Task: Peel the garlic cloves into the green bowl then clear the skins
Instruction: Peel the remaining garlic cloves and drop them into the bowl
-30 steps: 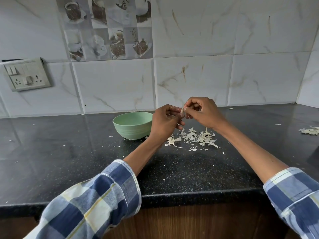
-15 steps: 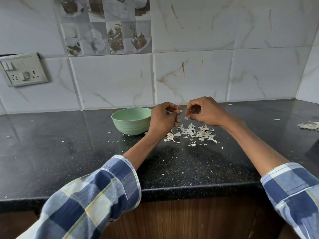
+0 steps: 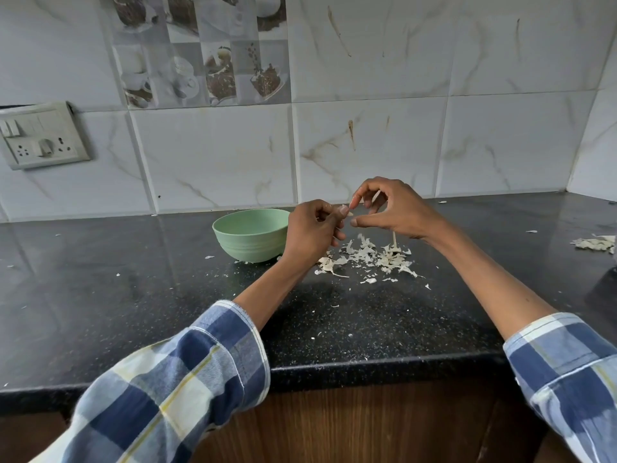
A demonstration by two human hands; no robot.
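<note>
My left hand (image 3: pixel 312 230) grips a small pale garlic clove (image 3: pixel 346 211) at its fingertips, held above the black counter. My right hand (image 3: pixel 399 208) meets it from the right, index fingertip on top of the clove and thumb just under it, the other fingers arched. A thin strip of skin (image 3: pixel 394 240) hangs in the air under my right palm. The green bowl (image 3: pixel 250 245) sits on the counter directly left of my left hand; its contents are hidden. A pile of peeled garlic skins (image 3: pixel 367 257) lies below both hands.
A second small heap of skins (image 3: pixel 594 243) lies at the far right of the counter. Tiny flakes are scattered over the black counter (image 3: pixel 133 295), whose front edge runs near my sleeves. A switch and socket plate (image 3: pixel 40 135) is on the tiled wall at left.
My right hand pulled away from the clove half a second ago and has come back to it with fingers more spread. A strip of skin now drops beneath it.
</note>
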